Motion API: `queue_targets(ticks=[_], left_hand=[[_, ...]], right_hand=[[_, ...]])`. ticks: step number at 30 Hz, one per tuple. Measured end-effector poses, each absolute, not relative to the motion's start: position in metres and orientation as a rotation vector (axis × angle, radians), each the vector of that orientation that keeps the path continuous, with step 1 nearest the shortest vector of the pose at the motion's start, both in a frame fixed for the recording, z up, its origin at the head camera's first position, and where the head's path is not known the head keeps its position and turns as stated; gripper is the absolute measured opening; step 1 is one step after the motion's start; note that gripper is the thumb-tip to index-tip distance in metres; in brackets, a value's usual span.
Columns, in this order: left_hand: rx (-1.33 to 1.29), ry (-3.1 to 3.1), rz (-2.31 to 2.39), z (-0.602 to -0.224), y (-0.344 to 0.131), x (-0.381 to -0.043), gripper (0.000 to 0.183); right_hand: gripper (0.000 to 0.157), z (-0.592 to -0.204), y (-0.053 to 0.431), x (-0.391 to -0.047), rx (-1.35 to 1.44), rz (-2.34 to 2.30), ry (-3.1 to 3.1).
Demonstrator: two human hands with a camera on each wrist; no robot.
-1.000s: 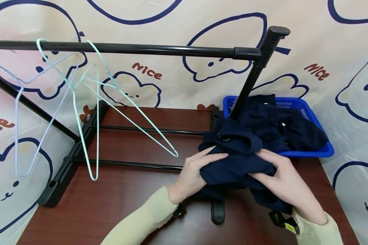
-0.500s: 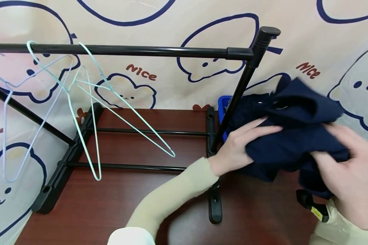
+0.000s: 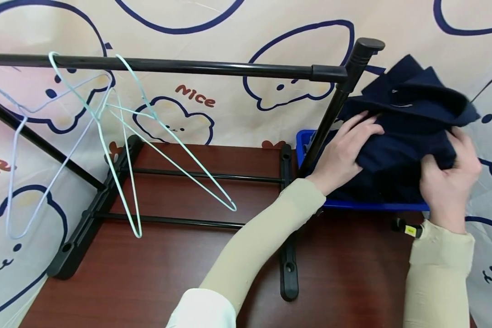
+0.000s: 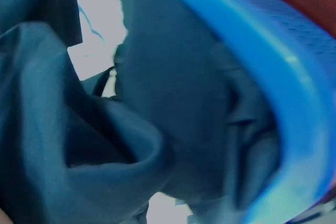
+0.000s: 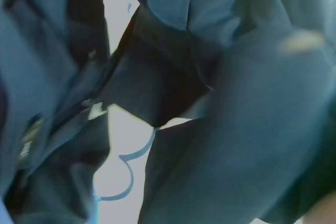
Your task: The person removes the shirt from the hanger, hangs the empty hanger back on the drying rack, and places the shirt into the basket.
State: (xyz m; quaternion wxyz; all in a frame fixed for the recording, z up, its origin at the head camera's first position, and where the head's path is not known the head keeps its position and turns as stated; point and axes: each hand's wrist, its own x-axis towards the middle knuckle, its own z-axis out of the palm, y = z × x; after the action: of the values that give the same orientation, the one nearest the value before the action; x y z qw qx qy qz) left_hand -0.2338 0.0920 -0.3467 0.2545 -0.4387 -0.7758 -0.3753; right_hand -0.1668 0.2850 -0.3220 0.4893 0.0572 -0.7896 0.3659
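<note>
A folded navy garment (image 3: 410,125) hangs over the blue basket at the right in the head view; a small silvery fastener shows inside its upper fold. My left hand (image 3: 342,152) grips its left side, the thumb hidden behind cloth. At its right edge, my right hand (image 3: 451,180) pinches the fabric between thumb and fingers. The basket (image 3: 373,206) is largely covered by dark cloth in this view. In the left wrist view, navy fabric (image 4: 173,77) lies along the basket's blue rim. Loose folds of the garment (image 5: 252,129) fill much of the right wrist view.
A black garment rack (image 3: 188,65) stands on the brown table (image 3: 180,269), its right post beside the basket and my left arm. Pale green wire hangers (image 3: 119,182) and a pale lilac one (image 3: 14,182) hang from its rail. A cartoon-printed sheet (image 3: 229,27) backs everything.
Both hands have carried the folded garment right and away from me, from in front of the rack's right post to over the basket. The green hangers sway slightly.
</note>
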Motion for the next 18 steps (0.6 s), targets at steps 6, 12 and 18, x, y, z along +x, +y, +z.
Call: queue_targets(ticks=[6,12,18], left_hand=[[-1.007,-2.482,-0.797,-0.380,0.099,-0.237,0.064],[-0.845,-2.752,-0.469,-0.397,0.098,-0.234,0.065],[-0.874,-2.829,-0.511,-0.398,0.089,-0.229,0.089]], right_hand=[[0.035,-0.356,0.302,-0.187,0.057,0.956,-2.099],[0.053,-0.379,0.328,-0.192,0.008,0.930,-2.695],[0.080,-0.371,0.332,-0.182,-0.038,0.996,-2.918]])
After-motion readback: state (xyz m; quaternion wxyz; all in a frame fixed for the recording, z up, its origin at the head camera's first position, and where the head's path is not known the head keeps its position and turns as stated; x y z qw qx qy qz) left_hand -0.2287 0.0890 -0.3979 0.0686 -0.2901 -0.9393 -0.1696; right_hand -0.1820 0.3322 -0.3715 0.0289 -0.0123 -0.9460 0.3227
